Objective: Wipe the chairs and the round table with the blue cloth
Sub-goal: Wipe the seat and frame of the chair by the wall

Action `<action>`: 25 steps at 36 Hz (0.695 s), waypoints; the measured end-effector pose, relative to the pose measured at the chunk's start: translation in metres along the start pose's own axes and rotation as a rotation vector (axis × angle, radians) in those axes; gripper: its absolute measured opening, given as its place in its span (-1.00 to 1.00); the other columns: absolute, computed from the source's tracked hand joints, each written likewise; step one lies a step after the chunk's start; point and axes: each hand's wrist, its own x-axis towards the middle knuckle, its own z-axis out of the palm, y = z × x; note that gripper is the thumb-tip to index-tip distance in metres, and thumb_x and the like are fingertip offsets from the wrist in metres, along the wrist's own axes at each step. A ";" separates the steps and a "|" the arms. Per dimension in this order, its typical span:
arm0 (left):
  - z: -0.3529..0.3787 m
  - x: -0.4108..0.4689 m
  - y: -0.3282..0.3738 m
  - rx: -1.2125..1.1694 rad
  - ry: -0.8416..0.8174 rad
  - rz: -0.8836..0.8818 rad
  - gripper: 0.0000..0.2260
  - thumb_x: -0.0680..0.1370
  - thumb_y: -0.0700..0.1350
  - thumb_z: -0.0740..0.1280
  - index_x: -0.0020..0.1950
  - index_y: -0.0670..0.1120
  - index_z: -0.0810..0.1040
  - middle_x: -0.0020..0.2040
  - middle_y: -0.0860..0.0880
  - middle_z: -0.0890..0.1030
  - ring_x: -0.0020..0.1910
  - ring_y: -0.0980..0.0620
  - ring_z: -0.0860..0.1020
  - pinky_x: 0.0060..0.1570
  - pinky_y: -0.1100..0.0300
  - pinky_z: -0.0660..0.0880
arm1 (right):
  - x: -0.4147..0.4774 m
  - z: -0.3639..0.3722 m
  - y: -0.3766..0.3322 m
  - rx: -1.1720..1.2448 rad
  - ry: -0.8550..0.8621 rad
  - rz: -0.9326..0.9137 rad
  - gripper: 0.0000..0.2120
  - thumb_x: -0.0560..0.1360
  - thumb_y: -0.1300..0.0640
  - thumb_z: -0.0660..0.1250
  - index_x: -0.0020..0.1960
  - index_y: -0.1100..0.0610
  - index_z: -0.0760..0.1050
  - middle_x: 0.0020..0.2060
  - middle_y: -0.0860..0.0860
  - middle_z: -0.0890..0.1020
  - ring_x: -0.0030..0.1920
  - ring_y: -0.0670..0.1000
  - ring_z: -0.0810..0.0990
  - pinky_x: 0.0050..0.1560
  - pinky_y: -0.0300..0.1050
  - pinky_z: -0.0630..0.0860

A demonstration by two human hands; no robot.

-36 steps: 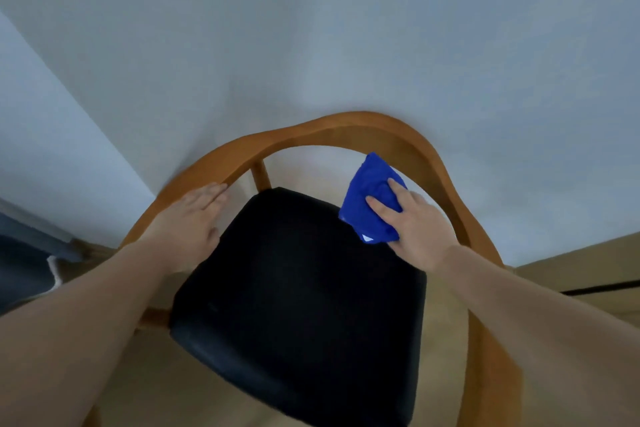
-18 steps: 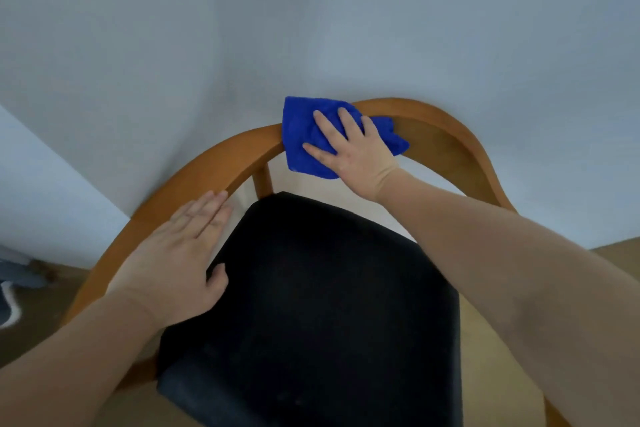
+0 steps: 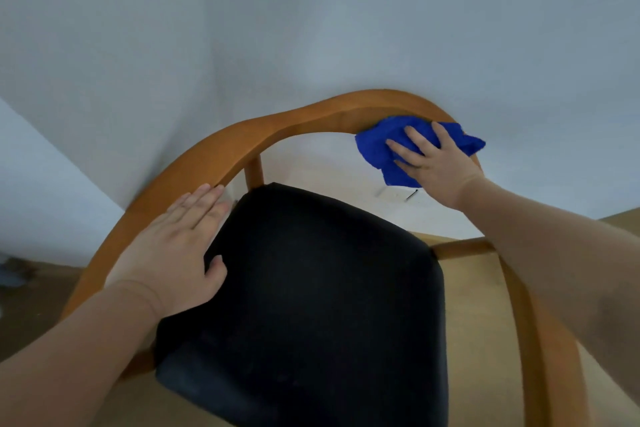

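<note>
A wooden chair with a curved orange-brown backrest rail (image 3: 277, 130) and a black padded seat (image 3: 322, 295) fills the view from above. My right hand (image 3: 433, 159) presses the crumpled blue cloth (image 3: 381, 149) onto the right part of the rail, fingers spread over the cloth. My left hand (image 3: 173, 246) lies flat on the left arm of the rail beside the seat's edge, fingers together, thumb on the seat. The round table is out of view.
Pale grey-blue walls meet in a corner just behind the chair. Tan floor (image 3: 478, 340) shows to the right of the seat and darker floor at the far left. A wall socket with a small dark mark (image 3: 398, 194) sits low behind the chair.
My right hand has slid the blue cloth along the rail from the top middle to the right side. My left hand has stayed on the left arm of the rail.
</note>
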 end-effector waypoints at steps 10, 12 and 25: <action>-0.002 -0.001 0.000 -0.089 0.054 0.029 -0.34 0.43 0.14 0.06 0.50 -0.11 0.24 0.53 -0.05 0.19 0.52 0.05 0.04 0.49 0.11 -0.03 | -0.106 0.043 -0.031 0.261 -0.353 0.120 -0.36 0.61 0.02 0.17 0.58 -0.10 -0.07 0.56 0.07 -0.25 0.53 0.31 -0.22 0.47 0.30 0.05; -0.003 0.000 0.000 -0.086 0.049 0.028 -0.36 0.43 0.12 0.11 0.48 -0.10 0.28 0.51 -0.05 0.25 0.52 0.03 0.07 0.49 0.07 0.02 | -0.107 0.041 -0.036 0.285 -0.374 0.131 -0.36 0.61 0.03 0.20 0.58 -0.09 -0.05 0.57 0.08 -0.23 0.53 0.31 -0.19 0.46 0.30 0.08; -0.002 0.002 -0.002 -0.074 0.052 0.064 -0.42 0.41 0.13 0.11 0.35 -0.10 0.44 0.41 -0.05 0.41 0.49 -0.04 0.18 0.42 -0.02 0.22 | -0.026 0.005 -0.010 0.071 -0.139 0.029 -0.31 0.60 -0.07 0.19 0.59 -0.06 -0.12 0.55 0.08 -0.31 0.54 0.28 -0.20 0.44 0.40 -0.08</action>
